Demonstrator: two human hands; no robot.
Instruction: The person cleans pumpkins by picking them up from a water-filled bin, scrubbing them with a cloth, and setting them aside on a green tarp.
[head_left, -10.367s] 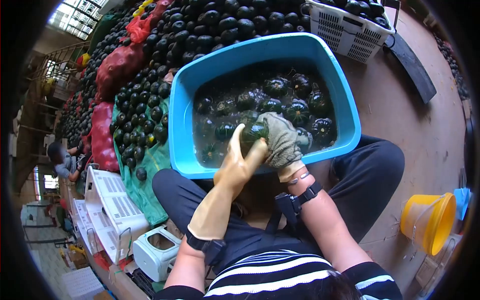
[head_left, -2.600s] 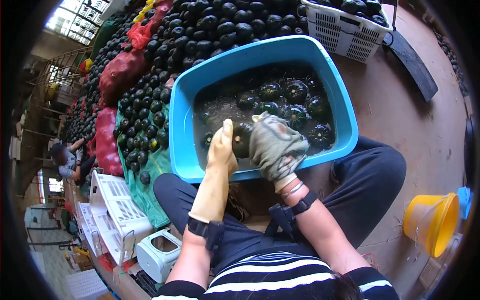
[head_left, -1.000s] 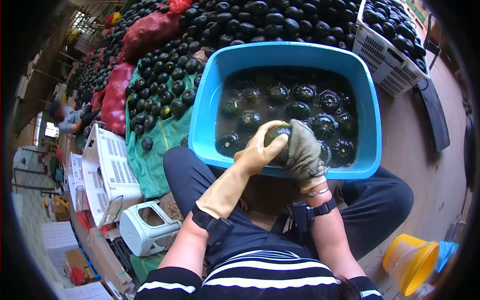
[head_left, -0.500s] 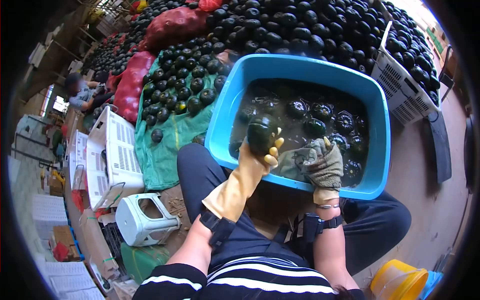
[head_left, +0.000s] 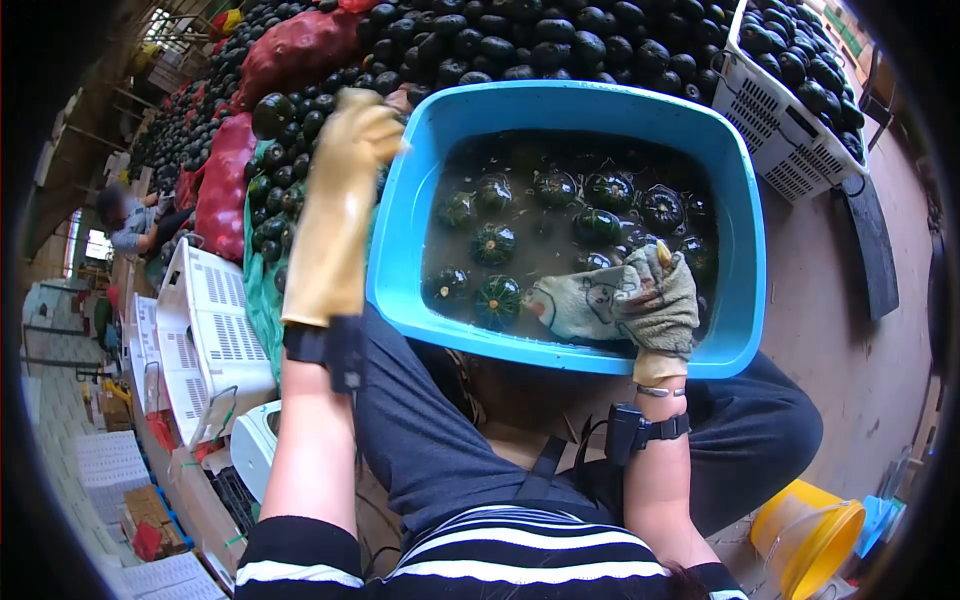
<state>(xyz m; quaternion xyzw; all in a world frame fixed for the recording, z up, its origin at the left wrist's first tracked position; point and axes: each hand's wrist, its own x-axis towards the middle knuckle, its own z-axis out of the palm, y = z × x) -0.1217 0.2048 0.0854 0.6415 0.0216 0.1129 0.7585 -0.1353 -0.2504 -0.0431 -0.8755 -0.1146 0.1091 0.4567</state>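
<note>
My left hand [head_left: 362, 128], in a long yellow rubber glove, is raised past the left rim of the blue tub [head_left: 570, 97], over the pile of dark green squashes. It is blurred, its fingers look loosely apart, and no squash shows in it. My right hand [head_left: 655, 290] is closed around a wet grey-green cloth [head_left: 580, 305] at the tub's near right side. The cloth trails left across the murky water. Several dark green squashes [head_left: 598, 226] float in the tub. A larger squash [head_left: 272, 115] lies on the pile left of my left hand.
A white crate [head_left: 790, 140] full of squashes stands at the right, and empty white crates [head_left: 225, 320] at the left. Red net sacks [head_left: 225, 190] lie beyond. A yellow bucket [head_left: 805, 535] is at the lower right. Another person [head_left: 130, 225] sits at the far left.
My left hand has moved up and left from the tub, and the squash it held is out of it. My right hand still grips the cloth. The view has shifted slightly.
</note>
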